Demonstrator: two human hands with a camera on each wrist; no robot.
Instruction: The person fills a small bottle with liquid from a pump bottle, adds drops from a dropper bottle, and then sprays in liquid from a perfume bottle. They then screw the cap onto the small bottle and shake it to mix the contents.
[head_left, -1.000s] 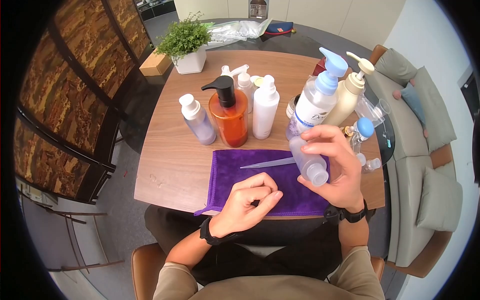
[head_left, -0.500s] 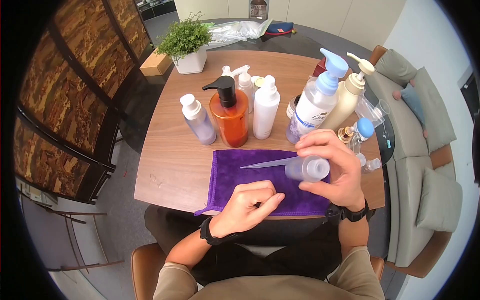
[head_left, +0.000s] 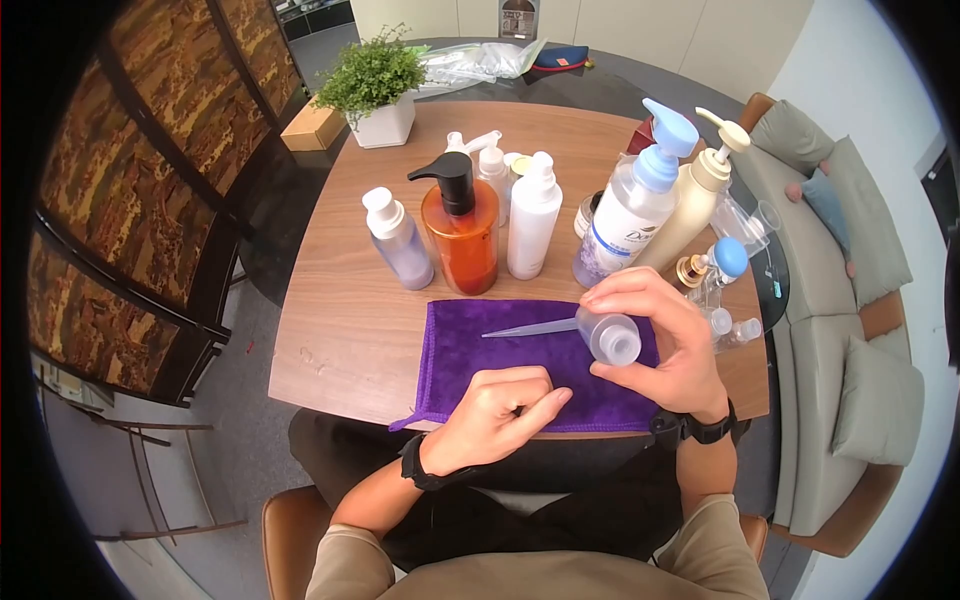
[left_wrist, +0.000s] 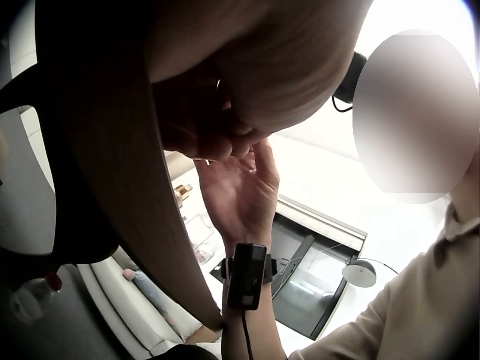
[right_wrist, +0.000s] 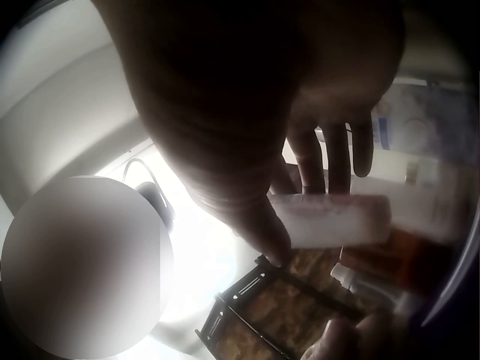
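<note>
In the head view my right hand [head_left: 665,345] pinches a small translucent bottle [head_left: 605,335] between thumb and fingers. It has no cap on, and its mouth points toward me; the right wrist view shows the side of this pale bottle [right_wrist: 334,221]. My left hand [head_left: 500,410] is beside it over the cloth, fingers curled in and thumb lying forward. Nothing shows in that hand, though its palm side is hidden. A purple cloth [head_left: 460,375] lies at the table's front edge. On it is a long, tapered translucent stick [head_left: 525,329], its right end behind the bottle.
Behind the cloth stand an orange pump bottle [head_left: 462,240], a white bottle [head_left: 534,225], a clear-and-lilac bottle [head_left: 402,245], a Dove pump bottle [head_left: 625,215] and a cream pump bottle [head_left: 690,205]. Small clear bottles [head_left: 740,332] are at the right. A potted plant [head_left: 380,120] stands far left.
The bottle in my right hand has turned, its mouth swinging from facing down to facing me. My left hand has shifted slightly downward and stays curled.
</note>
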